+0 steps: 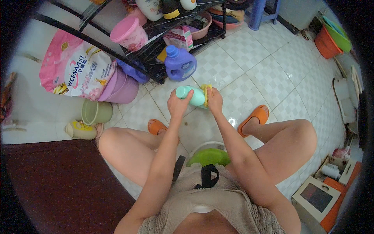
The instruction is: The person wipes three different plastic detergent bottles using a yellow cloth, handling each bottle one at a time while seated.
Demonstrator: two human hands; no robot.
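A mint-green plastic bottle (196,95) with a round cap lies tilted between my hands, above the tiled floor. My left hand (178,103) grips it at the cap end, the thumb along its side. With my right hand (214,100) I hold a yellow cloth (207,94) against the bottle's other end. Just beyond them a purple detergent jug (180,65) with a blue cap stands on the floor beside the black shelf. Below my forearms, between the legs, a green basin (209,157) shows in part.
A black shelf rack (152,29) holds bottles, a pink tub (129,33) and basins. At left stand a pink-and-white bag (77,68), a purple bucket (125,87), a green bucket (97,111) and a beige bottle (83,130). An orange basin (326,44) is at upper right.
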